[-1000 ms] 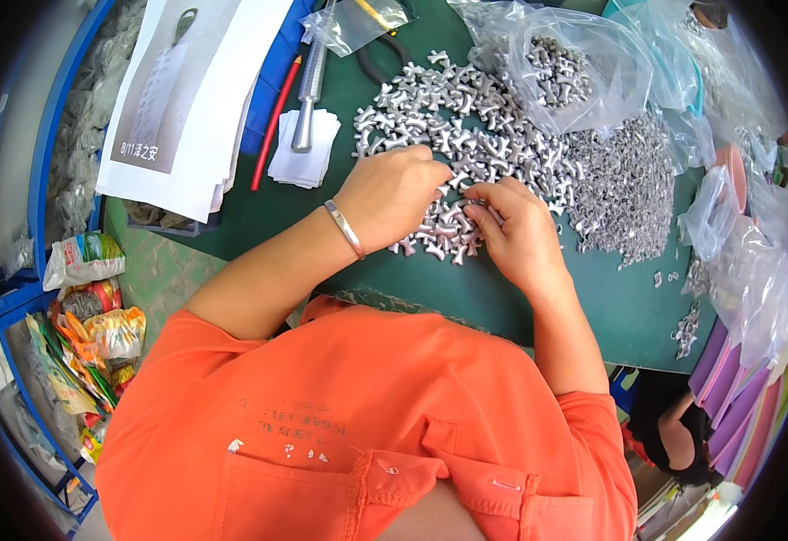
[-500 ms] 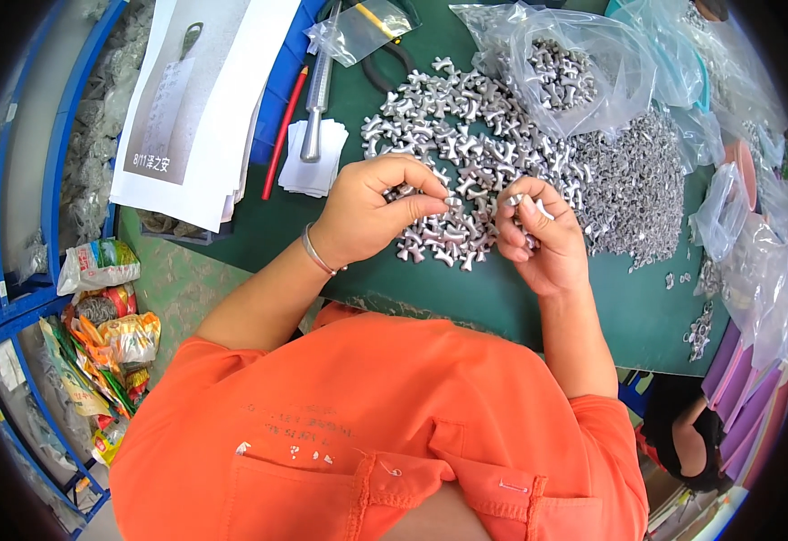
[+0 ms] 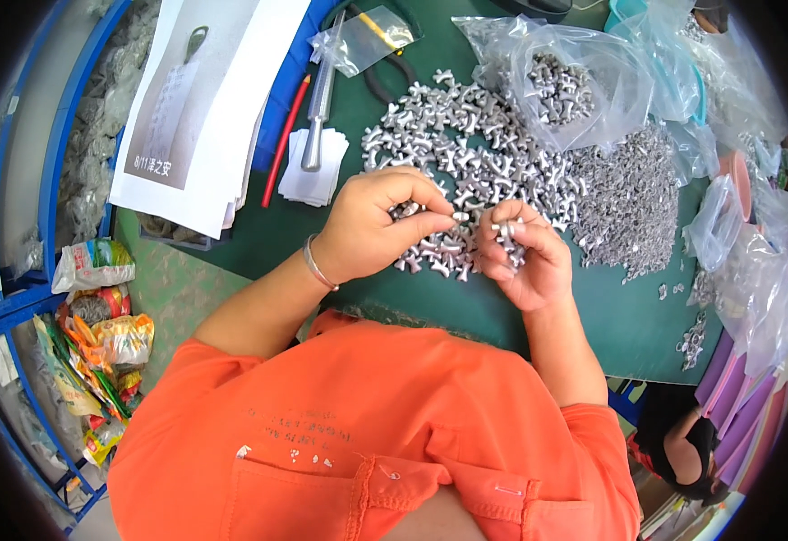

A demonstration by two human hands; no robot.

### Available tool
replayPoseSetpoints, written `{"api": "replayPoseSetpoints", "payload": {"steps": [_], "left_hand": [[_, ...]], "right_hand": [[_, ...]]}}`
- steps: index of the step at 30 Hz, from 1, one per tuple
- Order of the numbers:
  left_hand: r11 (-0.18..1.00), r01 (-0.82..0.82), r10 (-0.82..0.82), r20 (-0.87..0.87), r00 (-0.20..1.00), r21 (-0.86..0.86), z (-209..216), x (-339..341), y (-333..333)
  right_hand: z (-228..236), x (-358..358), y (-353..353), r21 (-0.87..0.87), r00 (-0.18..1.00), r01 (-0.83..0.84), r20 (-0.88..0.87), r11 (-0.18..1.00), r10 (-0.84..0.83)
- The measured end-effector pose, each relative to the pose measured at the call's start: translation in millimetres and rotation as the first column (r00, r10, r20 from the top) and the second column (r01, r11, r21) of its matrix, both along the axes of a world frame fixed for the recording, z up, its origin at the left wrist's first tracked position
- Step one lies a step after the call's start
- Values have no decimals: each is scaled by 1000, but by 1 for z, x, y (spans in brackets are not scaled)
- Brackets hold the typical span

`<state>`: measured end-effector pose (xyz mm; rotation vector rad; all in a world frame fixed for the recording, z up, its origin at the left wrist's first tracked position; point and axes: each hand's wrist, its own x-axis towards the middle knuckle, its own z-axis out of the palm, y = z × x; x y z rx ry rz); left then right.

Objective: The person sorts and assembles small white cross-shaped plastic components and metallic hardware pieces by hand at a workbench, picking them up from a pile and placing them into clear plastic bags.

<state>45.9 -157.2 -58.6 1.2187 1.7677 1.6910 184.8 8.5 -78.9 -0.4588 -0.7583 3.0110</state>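
Over the pile of silvery bone-shaped metal pieces point(image 3: 493, 167), both my hands are raised close together. My left hand point(image 3: 367, 221) is closed, thumb and forefinger pinching a small shiny metal piece point(image 3: 460, 216) whose exact kind I cannot make out. More metal shows in the gap behind those fingers, but I cannot tell whether it is held. Facing it, my right hand point(image 3: 543, 261) is closed around bone-shaped metal pieces point(image 3: 507, 233), which stick out between thumb and fingers. The fingers partly hide how many there are.
Right of the pile lies a heap of small metal clasps point(image 3: 633, 203). A clear plastic bag point(image 3: 592, 99) of metal pieces sits behind. To the left are white cards point(image 3: 308, 180), a metal rod tool point(image 3: 315, 126), a red pencil point(image 3: 287, 140) and a printed sheet point(image 3: 213, 108).
My right hand has shifted left, closer to my left hand, and the bone-shaped pieces in it have turned. My left hand has moved slightly right and down, still pinching.
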Motion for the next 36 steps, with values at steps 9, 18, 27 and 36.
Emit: {"api": "replayPoseSetpoints", "payload": {"steps": [9, 18, 27, 36], "left_hand": [[970, 221, -171, -357, 918, 104, 14, 23, 38], [924, -232, 322, -294, 900, 303, 24, 11, 27], [886, -427, 399, 170, 901, 180, -1, -5, -12], [953, -147, 22, -425, 905, -264, -22, 9, -15]], "right_hand": [[9, -11, -29, -219, 954, 90, 299, 972, -21], [58, -37, 15, -236, 929, 362, 175, 902, -327], [54, -96, 93, 897, 739, 440, -333, 45, -586], [28, -18, -4, 938, 997, -74, 83, -340, 10]]}}
